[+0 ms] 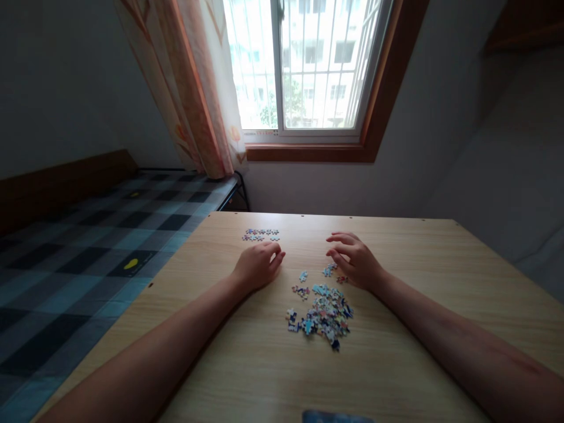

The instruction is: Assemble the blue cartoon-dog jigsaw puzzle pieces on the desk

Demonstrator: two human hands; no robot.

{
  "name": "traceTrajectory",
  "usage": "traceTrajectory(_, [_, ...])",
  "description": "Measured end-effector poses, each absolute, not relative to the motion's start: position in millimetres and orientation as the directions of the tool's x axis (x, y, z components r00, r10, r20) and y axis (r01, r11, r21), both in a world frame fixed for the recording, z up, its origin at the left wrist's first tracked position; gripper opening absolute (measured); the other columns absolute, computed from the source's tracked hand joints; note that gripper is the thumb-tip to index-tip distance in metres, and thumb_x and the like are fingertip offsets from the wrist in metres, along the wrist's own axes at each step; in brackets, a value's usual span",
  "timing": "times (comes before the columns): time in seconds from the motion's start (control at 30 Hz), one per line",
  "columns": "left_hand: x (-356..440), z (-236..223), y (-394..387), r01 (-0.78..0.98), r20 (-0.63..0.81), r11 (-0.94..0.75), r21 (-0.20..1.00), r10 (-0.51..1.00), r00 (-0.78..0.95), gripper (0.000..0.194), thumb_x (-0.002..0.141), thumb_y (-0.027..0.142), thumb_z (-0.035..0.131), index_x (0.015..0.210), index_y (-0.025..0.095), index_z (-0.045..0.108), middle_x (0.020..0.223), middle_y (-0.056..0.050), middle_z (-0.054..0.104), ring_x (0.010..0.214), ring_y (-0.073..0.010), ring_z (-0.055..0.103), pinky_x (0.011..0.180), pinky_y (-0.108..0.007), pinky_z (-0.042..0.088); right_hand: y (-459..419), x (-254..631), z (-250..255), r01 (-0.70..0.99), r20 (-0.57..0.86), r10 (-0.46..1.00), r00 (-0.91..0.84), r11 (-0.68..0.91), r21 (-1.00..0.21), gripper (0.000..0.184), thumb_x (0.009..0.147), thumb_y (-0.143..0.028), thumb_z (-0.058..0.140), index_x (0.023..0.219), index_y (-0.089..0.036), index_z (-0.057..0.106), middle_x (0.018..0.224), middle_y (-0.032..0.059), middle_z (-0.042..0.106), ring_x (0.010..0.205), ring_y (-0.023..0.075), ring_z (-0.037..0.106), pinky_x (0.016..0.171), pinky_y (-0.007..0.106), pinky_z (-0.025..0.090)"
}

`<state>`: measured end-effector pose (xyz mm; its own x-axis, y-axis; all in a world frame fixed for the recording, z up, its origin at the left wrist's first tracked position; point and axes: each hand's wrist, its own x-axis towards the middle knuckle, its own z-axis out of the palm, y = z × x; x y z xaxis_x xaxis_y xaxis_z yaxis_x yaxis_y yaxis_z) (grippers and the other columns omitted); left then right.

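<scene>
My left hand (pixel 259 265) rests low over the table, just on the near side of two short rows of jigsaw puzzle pieces (pixel 262 232). Its fingers are curled in, and whatever they hold, if anything, is hidden. My right hand (pixel 356 262) is open, fingers spread and bent, with nothing visible in them. Near its thumb side lie a few loose puzzle pieces (pixel 328 269). Between my forearms is a heaped pile of mixed puzzle pieces (pixel 326 314), mostly light blue, white and dark blue. Single pieces (pixel 303 275) lie scattered around it.
The light wooden table (pixel 432 282) extends to a far edge below a barred window (pixel 317 70). A bed with a checked cover (pixel 176 222) stands along the left, beside an orange curtain (pixel 189 88). A dark blue object (pixel 337 417) shows partly at the near edge.
</scene>
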<state>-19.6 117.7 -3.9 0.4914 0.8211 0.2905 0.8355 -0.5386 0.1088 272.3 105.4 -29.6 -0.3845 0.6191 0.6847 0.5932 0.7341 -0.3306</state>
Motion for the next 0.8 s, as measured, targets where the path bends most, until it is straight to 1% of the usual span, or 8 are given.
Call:
traceTrajectory(0.07, [-20, -1, 114, 0.746, 0.224, -0.656, 0.113, 0.748, 0.624, 0.037, 0.097, 0.038, 0.044, 0.070, 0.019, 0.060, 0.076, -0.004, 0.066, 0.068, -0.0158, 0.057, 0.063, -0.027, 0.038, 105, 273, -29, 0.592, 0.686, 0.616, -0.386, 0.736, -0.328, 0.020, 0.095, -0.021, 0.055, 0.085, -0.022, 0.073, 0.111, 0.0098, 0.071, 0.115, 0.0277, 0.059, 0.098, 0.050, 0.050])
traceTrajectory(0.17, [-21, 5, 111, 0.635, 0.095, -0.757, 0.156, 0.651, 0.753, 0.043, 0.095, 0.044, 0.049, 0.059, 0.019, 0.052, 0.066, -0.002, 0.061, 0.062, -0.0137, 0.051, 0.059, -0.027, 0.033, 104, 273, -28, 0.589, 0.688, 0.614, -0.388, 0.739, -0.327, 0.020, 0.095, -0.021, 0.055, 0.085, -0.022, 0.073, 0.110, 0.0097, 0.071, 0.115, 0.0273, 0.059, 0.097, 0.050, 0.051])
traceTrajectory(0.23, [-20, 12, 109, 0.614, 0.012, -0.763, 0.204, 0.629, 0.777, 0.044, 0.092, 0.048, 0.053, 0.059, 0.019, 0.052, 0.065, -0.001, 0.060, 0.061, -0.0134, 0.049, 0.059, -0.027, 0.031, 104, 274, -28, 0.590, 0.687, 0.614, -0.389, 0.738, -0.327, 0.020, 0.095, -0.021, 0.055, 0.085, -0.022, 0.073, 0.110, 0.0096, 0.071, 0.115, 0.0271, 0.059, 0.098, 0.049, 0.051])
traceTrajectory(0.33, [-18, 27, 104, 0.626, -0.149, -0.733, 0.267, 0.610, 0.778, 0.045, 0.088, 0.053, 0.058, 0.059, 0.019, 0.052, 0.063, -0.001, 0.060, 0.059, -0.0132, 0.048, 0.058, -0.028, 0.031, 105, 274, -29, 0.592, 0.686, 0.614, -0.390, 0.738, -0.324, 0.020, 0.095, -0.021, 0.055, 0.085, -0.022, 0.073, 0.110, 0.0093, 0.071, 0.115, 0.0269, 0.059, 0.098, 0.049, 0.050])
traceTrajectory(0.47, [-10, 47, 91, 0.692, -0.349, -0.676, 0.254, 0.603, 0.717, 0.044, 0.080, 0.059, 0.064, 0.061, 0.020, 0.056, 0.067, -0.001, 0.062, 0.058, -0.0139, 0.048, 0.056, -0.029, 0.032, 104, 274, -28, 0.592, 0.685, 0.617, -0.387, 0.736, -0.328, 0.021, 0.095, -0.022, 0.055, 0.085, -0.023, 0.073, 0.110, 0.0086, 0.071, 0.115, 0.0271, 0.060, 0.098, 0.050, 0.051])
traceTrajectory(0.53, [-6, 52, 85, 0.712, -0.385, -0.663, 0.230, 0.610, 0.692, 0.042, 0.078, 0.060, 0.066, 0.064, 0.021, 0.059, 0.072, -0.003, 0.065, 0.062, -0.0152, 0.050, 0.058, -0.029, 0.036, 104, 274, -28, 0.590, 0.681, 0.622, -0.387, 0.735, -0.336, 0.021, 0.095, -0.023, 0.055, 0.085, -0.023, 0.073, 0.110, 0.0085, 0.072, 0.115, 0.0274, 0.060, 0.098, 0.051, 0.051])
traceTrajectory(0.67, [-3, 53, 80, 0.716, -0.371, -0.665, 0.211, 0.623, 0.688, 0.041, 0.075, 0.059, 0.070, 0.065, 0.021, 0.061, 0.075, -0.003, 0.066, 0.067, -0.0171, 0.054, 0.060, -0.029, 0.039, 104, 273, -28, 0.584, 0.677, 0.630, -0.381, 0.731, -0.352, 0.021, 0.095, -0.023, 0.055, 0.085, -0.023, 0.074, 0.111, 0.0085, 0.071, 0.116, 0.0278, 0.060, 0.098, 0.052, 0.050])
traceTrajectory(0.8, [-5, 50, 83, 0.704, -0.359, -0.680, 0.204, 0.617, 0.700, 0.035, 0.077, 0.051, 0.071, 0.064, 0.021, 0.061, 0.072, -0.003, 0.065, 0.065, -0.0167, 0.054, 0.058, -0.028, 0.038, 105, 274, -28, 0.584, 0.679, 0.625, -0.385, 0.735, -0.344, 0.022, 0.095, -0.023, 0.055, 0.084, -0.023, 0.074, 0.111, 0.0087, 0.072, 0.116, 0.0277, 0.060, 0.098, 0.051, 0.050])
